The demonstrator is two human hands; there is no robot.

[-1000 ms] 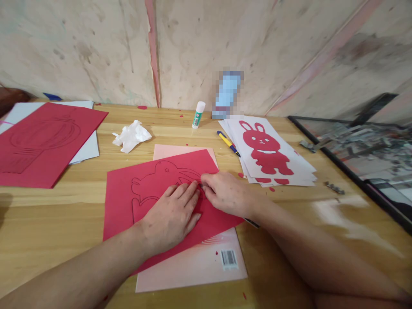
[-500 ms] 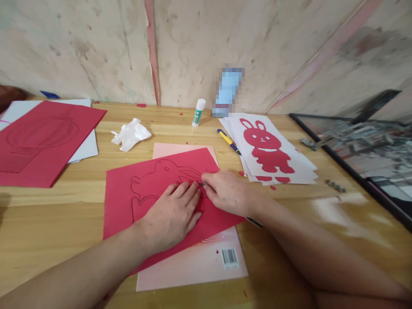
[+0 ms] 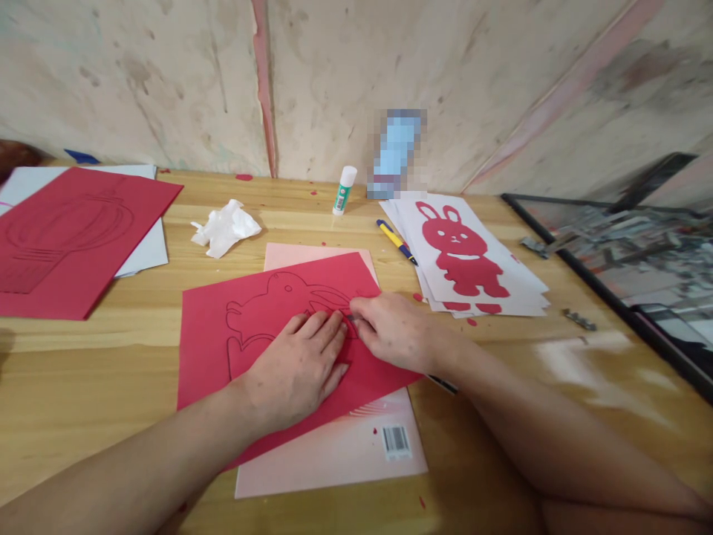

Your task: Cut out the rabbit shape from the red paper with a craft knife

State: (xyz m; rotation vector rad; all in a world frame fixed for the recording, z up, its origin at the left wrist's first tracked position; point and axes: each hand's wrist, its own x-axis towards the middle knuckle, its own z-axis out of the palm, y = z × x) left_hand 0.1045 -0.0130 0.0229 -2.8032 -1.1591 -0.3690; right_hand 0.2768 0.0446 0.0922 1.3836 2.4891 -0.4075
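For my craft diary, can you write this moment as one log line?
left hand: flat on red paper; right hand: pinching thin tool; nearby: glue stick, pen

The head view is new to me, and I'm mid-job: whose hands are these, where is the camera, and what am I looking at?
There is no machine here: these are a person's bare hands, seen from a camera worn on the head, looking forward and down. The left hand lies flat on a red sheet with a rabbit outline. The right hand seems to pinch something thin and dark, mostly hidden. A pale pink booklet sticks out underneath. On the wooden table also lie a crumpled tissue, a yellow-and-blue pen, white sheets with a red rabbit, and another red sheet at left. A white-capped stick stands upright.
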